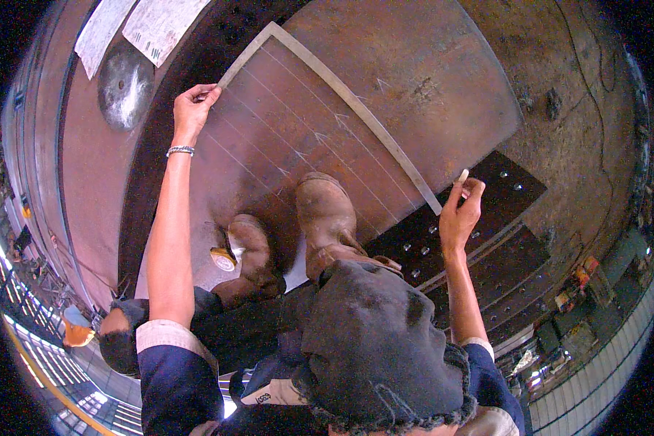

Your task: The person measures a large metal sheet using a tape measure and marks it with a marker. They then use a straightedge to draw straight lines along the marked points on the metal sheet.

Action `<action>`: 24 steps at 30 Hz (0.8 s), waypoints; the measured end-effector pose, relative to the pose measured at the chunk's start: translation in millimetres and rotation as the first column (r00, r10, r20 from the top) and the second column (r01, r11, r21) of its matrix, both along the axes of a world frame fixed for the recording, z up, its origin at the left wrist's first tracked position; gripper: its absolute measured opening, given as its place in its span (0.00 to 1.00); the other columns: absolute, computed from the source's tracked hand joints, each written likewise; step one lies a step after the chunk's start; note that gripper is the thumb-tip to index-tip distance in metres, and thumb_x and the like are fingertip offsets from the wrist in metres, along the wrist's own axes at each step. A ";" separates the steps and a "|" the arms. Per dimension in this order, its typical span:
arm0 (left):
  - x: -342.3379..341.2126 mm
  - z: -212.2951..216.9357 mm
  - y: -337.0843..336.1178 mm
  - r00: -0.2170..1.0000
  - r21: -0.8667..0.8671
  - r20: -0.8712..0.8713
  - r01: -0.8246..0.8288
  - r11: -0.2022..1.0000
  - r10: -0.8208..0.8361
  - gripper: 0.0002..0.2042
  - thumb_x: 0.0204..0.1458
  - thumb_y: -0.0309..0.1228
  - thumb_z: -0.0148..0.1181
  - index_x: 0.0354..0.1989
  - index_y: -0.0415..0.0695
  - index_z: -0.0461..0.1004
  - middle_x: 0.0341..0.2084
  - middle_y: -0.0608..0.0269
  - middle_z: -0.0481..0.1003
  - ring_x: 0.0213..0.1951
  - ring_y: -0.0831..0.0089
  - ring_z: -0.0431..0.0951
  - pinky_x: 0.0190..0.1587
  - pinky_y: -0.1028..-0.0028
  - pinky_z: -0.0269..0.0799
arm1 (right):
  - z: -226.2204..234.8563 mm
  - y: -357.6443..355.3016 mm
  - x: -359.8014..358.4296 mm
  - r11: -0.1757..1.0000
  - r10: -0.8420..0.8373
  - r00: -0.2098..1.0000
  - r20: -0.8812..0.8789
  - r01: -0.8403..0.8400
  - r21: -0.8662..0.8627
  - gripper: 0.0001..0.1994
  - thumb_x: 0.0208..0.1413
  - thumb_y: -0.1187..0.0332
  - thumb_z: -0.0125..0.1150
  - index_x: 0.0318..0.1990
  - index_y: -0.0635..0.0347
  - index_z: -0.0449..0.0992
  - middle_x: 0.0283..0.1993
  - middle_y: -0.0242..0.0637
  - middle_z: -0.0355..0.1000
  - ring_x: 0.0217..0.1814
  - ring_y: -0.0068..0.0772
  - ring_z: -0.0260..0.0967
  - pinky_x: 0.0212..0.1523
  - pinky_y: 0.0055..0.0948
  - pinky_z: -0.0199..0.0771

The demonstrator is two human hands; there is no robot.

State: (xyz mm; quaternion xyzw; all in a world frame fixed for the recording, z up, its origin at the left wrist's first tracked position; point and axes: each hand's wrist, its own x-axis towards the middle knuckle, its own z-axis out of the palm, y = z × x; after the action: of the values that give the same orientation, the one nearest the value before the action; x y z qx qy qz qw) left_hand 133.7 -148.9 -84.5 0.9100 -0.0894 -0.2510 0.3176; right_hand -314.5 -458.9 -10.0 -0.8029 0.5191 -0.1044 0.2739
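Observation:
A metal framing square [356,105] lies on a large brown steel plate [421,65], its corner at the far side. My left hand [192,112] is closed on the end of its short arm. Near the end of the long arm, my right hand [459,221] pinches a short pale stick of chalk [463,176], its tip pointing up. Several thin parallel lines and small arrow-like marks run across the plate inside the square. My brown boots [325,207] stand on the plate. A round yellow-rimmed tape measure [223,259] sits beside the left boot.
At the far left lie white paper sheets [163,29] and a grey metal disc [126,87]. Dark plates with drilled holes [516,171] are at the right. A thin cable [581,73] crosses the ground at the far right. Dark cloth [378,334] covers my leg.

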 end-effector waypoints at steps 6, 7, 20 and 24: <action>-1.8 0.0 -2.8 1.000 0.003 0.009 0.016 1.000 -0.016 0.15 0.56 0.39 0.71 0.45 0.43 0.85 0.32 0.70 0.81 0.35 0.80 0.77 0.41 0.77 0.72 | 10.2 -9.4 44.2 0.989 0.122 0.986 0.111 -0.130 0.065 0.09 0.68 0.65 0.58 0.45 0.63 0.73 0.37 0.49 0.78 0.38 0.48 0.79 0.40 0.42 0.77; -3.1 3.7 -1.0 1.000 0.006 0.019 0.022 1.000 -0.022 0.15 0.56 0.40 0.71 0.45 0.43 0.85 0.32 0.70 0.81 0.35 0.81 0.77 0.41 0.77 0.72 | 3.1 -7.6 57.2 0.982 0.178 0.971 0.158 -0.185 0.031 0.09 0.67 0.65 0.59 0.45 0.63 0.74 0.36 0.47 0.79 0.37 0.44 0.79 0.40 0.40 0.77; -2.0 6.7 -6.1 1.000 0.035 0.018 0.010 0.999 -0.010 0.12 0.54 0.36 0.73 0.41 0.44 0.86 0.27 0.69 0.81 0.32 0.80 0.76 0.38 0.75 0.73 | -45.2 5.3 338.9 0.679 0.733 0.645 0.215 -0.682 -0.271 0.08 0.61 0.66 0.57 0.33 0.61 0.72 0.33 0.49 0.78 0.39 0.56 0.77 0.39 0.52 0.77; 1.3 4.4 -1.8 0.997 0.040 0.065 0.044 0.998 -0.047 0.12 0.53 0.38 0.73 0.41 0.47 0.86 0.29 0.64 0.83 0.33 0.77 0.81 0.37 0.72 0.75 | -47.5 15.9 357.0 0.642 0.765 0.618 0.180 -0.713 -0.282 0.07 0.60 0.67 0.55 0.33 0.61 0.74 0.33 0.49 0.79 0.38 0.56 0.78 0.39 0.53 0.77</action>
State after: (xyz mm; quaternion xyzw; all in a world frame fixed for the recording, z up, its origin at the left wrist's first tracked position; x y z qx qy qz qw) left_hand 135.0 -150.7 -80.1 0.9215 -0.1157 -0.2297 0.2912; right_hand 42.5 -443.0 -57.5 -0.9430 0.0844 -0.1424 0.2887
